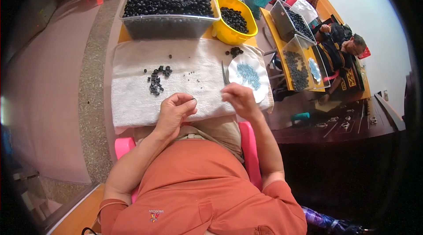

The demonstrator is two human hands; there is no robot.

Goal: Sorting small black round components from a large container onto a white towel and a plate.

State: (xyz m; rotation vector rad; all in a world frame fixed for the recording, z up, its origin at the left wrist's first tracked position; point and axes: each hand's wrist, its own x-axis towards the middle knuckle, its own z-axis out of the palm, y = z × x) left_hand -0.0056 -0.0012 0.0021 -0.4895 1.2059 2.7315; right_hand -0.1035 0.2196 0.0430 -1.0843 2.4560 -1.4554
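My left hand [177,108] is raised over the near edge of the white cloth [132,58], thumb and forefinger pinched on a small dark piece [194,99] that barely shows. To its right, my right hand [241,99] is closed, fingertips drawn together; whatever they hold is too small to make out. Beside that hand, a white scalloped plate [262,77] bears many tiny light-blue pieces [247,75]. A thin pointed tool [224,72], perhaps tweezers, lies against the plate's left side. Small black round parts [155,81] form a loose group on the cloth, left of centre.
Behind the cloth stand a clear bin [169,27] and a yellow tub [233,39], both full of black parts. Several tiny bits [192,74] dot the cloth. At the right, a co-worker [341,45] sits by a table with clear boxes [293,21].
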